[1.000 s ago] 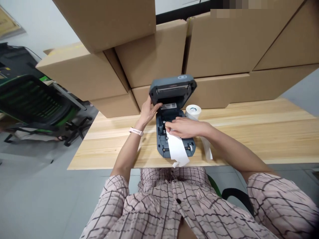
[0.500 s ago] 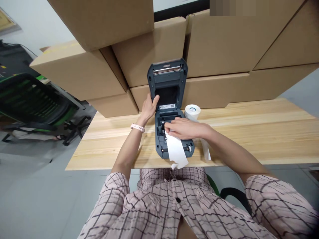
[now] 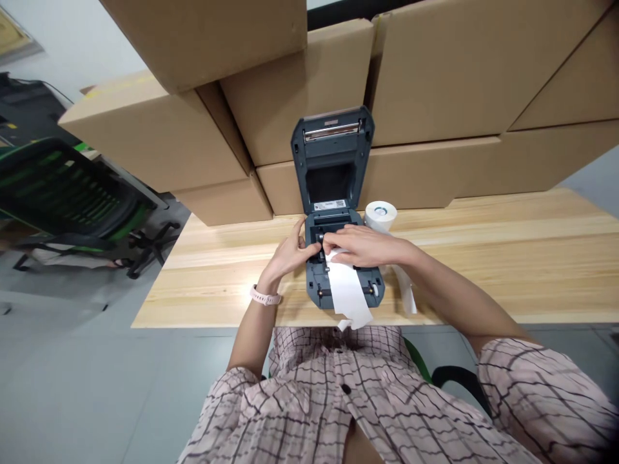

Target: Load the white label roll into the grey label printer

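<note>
A dark grey label printer [image 3: 316,283] stands on the table with its lid [image 3: 333,154] tipped back. My left hand [image 3: 290,250] holds the left side of the printer's base, its thumb reaching over the edge to the inside and its fingers along the outer wall. My right hand [image 3: 360,246] is inside the compartment, its fingers curled on label paper. From under it a white paper strip [image 3: 348,290] runs forward over the front roller, ending in a torn edge. Whatever lies beneath the right palm is hidden.
A white paper roll [image 3: 381,211] stands behind my right forearm, and a loose paper tail [image 3: 406,293] hangs beside the printer. Cardboard boxes [image 3: 435,77] are stacked along the back of the wooden table [image 3: 507,258]. An office chair [image 3: 62,200] is at the left.
My left hand has let go of the raised lid and come down to the base's left side. The right hand stays on the paper in the compartment. The view has shifted slightly.
</note>
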Action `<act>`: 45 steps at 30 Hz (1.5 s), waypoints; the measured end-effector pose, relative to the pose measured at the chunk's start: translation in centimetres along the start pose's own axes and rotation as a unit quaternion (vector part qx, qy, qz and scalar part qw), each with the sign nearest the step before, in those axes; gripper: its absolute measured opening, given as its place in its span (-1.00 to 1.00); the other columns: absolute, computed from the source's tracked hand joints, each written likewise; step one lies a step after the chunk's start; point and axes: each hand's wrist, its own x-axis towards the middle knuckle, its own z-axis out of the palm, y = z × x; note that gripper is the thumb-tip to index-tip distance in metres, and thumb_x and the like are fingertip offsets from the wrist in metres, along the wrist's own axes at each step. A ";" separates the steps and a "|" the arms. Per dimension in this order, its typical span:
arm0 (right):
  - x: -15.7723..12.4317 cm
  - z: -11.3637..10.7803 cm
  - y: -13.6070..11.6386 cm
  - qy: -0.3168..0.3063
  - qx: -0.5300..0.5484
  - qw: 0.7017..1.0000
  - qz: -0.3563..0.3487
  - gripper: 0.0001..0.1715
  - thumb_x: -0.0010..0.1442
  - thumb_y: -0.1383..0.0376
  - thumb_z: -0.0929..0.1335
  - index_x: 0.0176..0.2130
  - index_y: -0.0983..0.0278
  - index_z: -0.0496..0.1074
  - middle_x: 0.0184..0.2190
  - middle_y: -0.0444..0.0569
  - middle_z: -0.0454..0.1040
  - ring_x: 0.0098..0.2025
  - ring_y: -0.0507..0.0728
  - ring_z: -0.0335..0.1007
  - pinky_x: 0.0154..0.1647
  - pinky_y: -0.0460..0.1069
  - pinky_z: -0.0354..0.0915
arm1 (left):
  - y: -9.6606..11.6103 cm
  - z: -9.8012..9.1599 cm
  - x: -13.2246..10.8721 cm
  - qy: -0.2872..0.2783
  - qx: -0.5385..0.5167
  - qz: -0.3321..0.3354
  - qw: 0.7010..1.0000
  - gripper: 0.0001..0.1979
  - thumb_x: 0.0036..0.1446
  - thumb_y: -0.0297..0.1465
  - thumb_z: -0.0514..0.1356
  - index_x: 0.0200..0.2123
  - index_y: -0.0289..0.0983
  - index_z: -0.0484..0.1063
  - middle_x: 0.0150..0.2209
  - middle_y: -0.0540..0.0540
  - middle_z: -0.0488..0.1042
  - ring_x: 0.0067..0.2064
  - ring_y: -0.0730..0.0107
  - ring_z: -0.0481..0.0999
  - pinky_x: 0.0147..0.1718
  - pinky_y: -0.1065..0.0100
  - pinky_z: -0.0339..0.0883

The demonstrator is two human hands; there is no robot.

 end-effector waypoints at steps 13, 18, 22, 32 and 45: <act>-2.1 -1.2 1.3 0.020 0.162 0.984 -0.078 -0.51 0.48 0.15 0.29 0.31 0.20 0.34 0.07 0.09 0.58 -0.02 0.21 0.50 -0.02 0.10 0.37 | -0.4 -1.2 -0.3 -0.072 0.026 0.063 0.995 0.07 0.13 -0.32 0.16 0.63 -0.35 -0.24 -0.41 0.08 0.36 -0.39 0.31 0.36 -0.35 0.32 0.21; -11.7 -2.6 3.6 0.169 0.325 0.928 -0.070 -0.38 0.49 0.11 0.37 0.44 -0.20 0.27 0.12 -0.04 0.62 0.10 0.21 0.58 0.04 0.15 0.50 | -0.6 -1.3 -0.5 -0.071 0.005 0.062 0.996 0.04 0.13 -0.33 0.16 0.63 -0.31 -0.19 -0.43 0.10 0.36 -0.42 0.36 0.35 -0.37 0.34 0.21; -17.9 -0.6 6.4 0.283 0.338 0.892 0.104 -0.39 0.33 0.03 0.50 0.31 -0.22 0.44 0.04 0.10 0.66 0.11 0.38 0.62 0.08 0.31 0.51 | -0.5 -1.3 -0.4 -0.081 -0.013 0.056 0.995 0.04 0.12 -0.33 0.16 0.62 -0.30 -0.16 -0.42 0.08 0.39 -0.41 0.36 0.36 -0.39 0.35 0.23; -17.5 4.4 11.4 0.243 0.402 0.853 0.227 0.02 0.19 -0.05 0.58 0.47 -0.07 0.20 0.43 0.14 0.41 0.45 0.42 0.39 0.35 0.41 0.47 | -0.9 -1.4 -0.5 -0.098 -0.081 0.036 0.991 0.06 0.15 -0.32 0.19 0.63 -0.28 -0.21 -0.39 0.10 0.37 -0.46 0.45 0.35 -0.45 0.40 0.27; -4.0 -1.3 14.3 0.073 0.370 0.918 0.124 -0.04 -0.11 0.10 0.64 0.24 0.21 0.46 0.26 0.18 0.58 0.25 0.41 0.53 0.28 0.30 0.48 | -1.6 -1.1 -0.2 -0.117 -0.139 0.038 0.983 0.10 0.15 -0.36 0.22 0.64 -0.25 -0.29 -0.43 0.15 0.32 -0.51 0.50 0.36 -0.50 0.45 0.29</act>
